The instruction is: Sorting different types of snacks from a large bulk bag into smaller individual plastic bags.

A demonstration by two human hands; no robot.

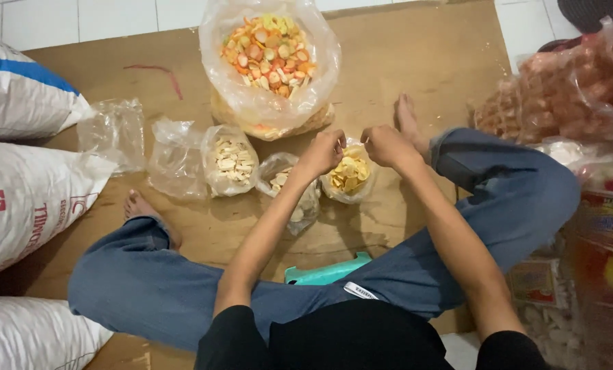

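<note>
I sit on a brown cardboard sheet with my legs apart. My left hand and my right hand are both closed on the top of a small clear plastic bag of yellow crackers, pinching its mouth between them. Just left of it stands another small bag of pale crackers, half hidden behind my left forearm. A further small bag of white crackers lies to the left. A large open plastic bag of orange, pink and yellow crackers stands beyond my hands.
Empty clear bags lie at the left. White woven sacks line the left side. Big bags of reddish crackers and packaged goods fill the right. A teal plastic stool edge shows between my legs. White floor tiles lie beyond.
</note>
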